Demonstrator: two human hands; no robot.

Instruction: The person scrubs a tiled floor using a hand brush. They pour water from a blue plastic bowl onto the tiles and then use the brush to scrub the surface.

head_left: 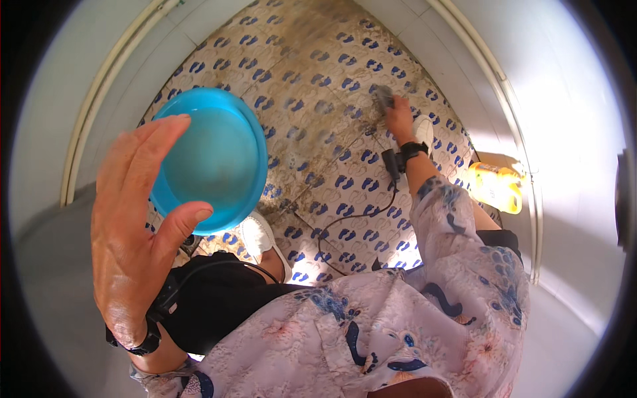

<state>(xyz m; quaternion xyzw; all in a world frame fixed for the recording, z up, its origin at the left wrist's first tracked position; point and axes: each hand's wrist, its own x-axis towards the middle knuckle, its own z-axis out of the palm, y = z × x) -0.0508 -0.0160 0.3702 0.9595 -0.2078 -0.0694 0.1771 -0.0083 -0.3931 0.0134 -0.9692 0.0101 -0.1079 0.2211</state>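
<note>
Brush (pixel 383 98), though blur leaves me unsure, is clamped in my right fingers (pixel 397 108), low toward the floor (pixel 282 176), seemingly for downward pressure; left fingers (pixel 156 146), thumb apart, hang free nearest the basin (pixel 260 159).

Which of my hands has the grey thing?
Your right hand, low near the floor, holds the grey thing, too blurred to identify. Your left hand, overlapping the basin in view, is open with nothing visible in it.

The basin (pixel 256 136) near the left hand (pixel 133 199) is blue, the blurred object (pixel 383 97) in the right hand (pixel 400 121) grey, the pale floor (pixel 355 176) beneath blue-footprinted.
</note>
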